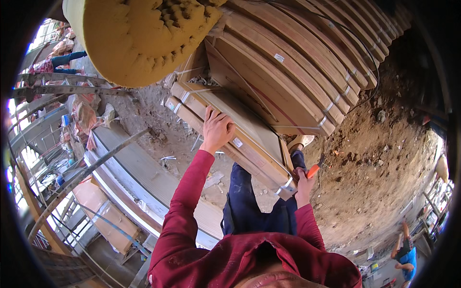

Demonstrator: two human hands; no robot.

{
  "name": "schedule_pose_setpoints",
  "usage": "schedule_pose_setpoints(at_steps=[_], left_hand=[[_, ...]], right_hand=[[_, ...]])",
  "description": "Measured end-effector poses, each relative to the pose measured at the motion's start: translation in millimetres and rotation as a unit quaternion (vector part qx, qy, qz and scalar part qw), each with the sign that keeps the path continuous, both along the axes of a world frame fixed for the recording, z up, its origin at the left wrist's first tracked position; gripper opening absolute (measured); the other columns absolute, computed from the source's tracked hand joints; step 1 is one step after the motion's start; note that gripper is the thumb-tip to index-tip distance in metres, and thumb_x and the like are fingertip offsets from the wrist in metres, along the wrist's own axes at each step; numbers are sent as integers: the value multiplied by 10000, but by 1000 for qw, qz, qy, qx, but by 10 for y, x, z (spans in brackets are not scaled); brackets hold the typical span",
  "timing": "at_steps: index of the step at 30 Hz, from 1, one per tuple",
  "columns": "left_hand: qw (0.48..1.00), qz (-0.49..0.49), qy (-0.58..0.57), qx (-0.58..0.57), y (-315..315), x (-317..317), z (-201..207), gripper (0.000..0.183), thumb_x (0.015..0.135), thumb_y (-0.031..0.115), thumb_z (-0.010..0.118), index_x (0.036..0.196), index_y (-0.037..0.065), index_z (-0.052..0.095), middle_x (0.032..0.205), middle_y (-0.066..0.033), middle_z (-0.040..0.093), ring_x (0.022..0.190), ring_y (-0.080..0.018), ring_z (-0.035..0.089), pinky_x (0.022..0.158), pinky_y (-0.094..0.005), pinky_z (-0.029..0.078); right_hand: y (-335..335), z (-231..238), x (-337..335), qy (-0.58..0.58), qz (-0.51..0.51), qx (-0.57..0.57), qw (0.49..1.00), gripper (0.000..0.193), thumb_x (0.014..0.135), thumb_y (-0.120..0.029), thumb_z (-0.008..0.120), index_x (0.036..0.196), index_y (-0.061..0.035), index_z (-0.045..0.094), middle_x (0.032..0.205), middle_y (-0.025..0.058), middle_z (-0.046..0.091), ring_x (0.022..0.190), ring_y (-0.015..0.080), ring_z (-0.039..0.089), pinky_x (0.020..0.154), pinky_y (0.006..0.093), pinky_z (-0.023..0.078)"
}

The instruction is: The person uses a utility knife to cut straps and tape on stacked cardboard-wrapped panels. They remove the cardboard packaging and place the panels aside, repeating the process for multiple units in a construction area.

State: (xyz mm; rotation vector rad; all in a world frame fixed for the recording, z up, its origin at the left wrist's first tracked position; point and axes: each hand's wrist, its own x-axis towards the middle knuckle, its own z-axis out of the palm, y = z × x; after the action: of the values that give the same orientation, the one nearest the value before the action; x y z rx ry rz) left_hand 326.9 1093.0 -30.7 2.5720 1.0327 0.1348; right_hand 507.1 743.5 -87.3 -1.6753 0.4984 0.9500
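A long, flat cardboard box [259,161] with a white label and pale straps stands tilted in front of my legs, against another flat carton [192,91]. My left hand [217,128] lies over its upper edge, fingers curled and gripping it. At the box's right end, by a pale strap [286,184], my right hand [302,185] is closed round an orange-handled tool [313,171]. A dark, slender part sticks out of the tool, pointing away from me; its exact kind is unclear. The box partly hides my right fingers.
A row of strapped flat cartons [288,62] leans beyond the box. A yellow foam-like mass [144,43] hangs at upper left. Long panels [144,163] and metal poles [91,173] lie left. Rubble-strewn dirt ground [370,168] spreads right. Another person [407,261] is at lower right.
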Motion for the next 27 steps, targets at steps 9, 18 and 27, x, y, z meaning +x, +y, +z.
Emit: schedule_pose_setpoints(at_steps=[9,18,27], left_hand=[[998,-45,-38,37,208,566,-104,122,787,175,601,685,109,611,770,-46,627,882,-259,565,1057,-468,329],[992,-109,-14,58,315,1004,-230,110,846,176,581,775,94,599,810,-60,617,896,-268,551,1014,-442,348],[983,-178,3,31,621,1343,-382,159,886,188,520,828,83,625,865,-90,598,896,-300,548,885,-420,386]], right_hand=[[120,-280,607,-15,-34,-53,998,314,971,-330,572,1051,-36,497,939,110,633,798,211,652,639,335,545],[307,-275,1024,43,-118,5,992,328,995,-350,506,1145,-60,470,886,124,638,660,216,667,557,332,543],[423,-513,1385,81,-137,-24,987,356,960,-329,491,1094,-3,545,868,156,680,680,243,638,599,397,517]])
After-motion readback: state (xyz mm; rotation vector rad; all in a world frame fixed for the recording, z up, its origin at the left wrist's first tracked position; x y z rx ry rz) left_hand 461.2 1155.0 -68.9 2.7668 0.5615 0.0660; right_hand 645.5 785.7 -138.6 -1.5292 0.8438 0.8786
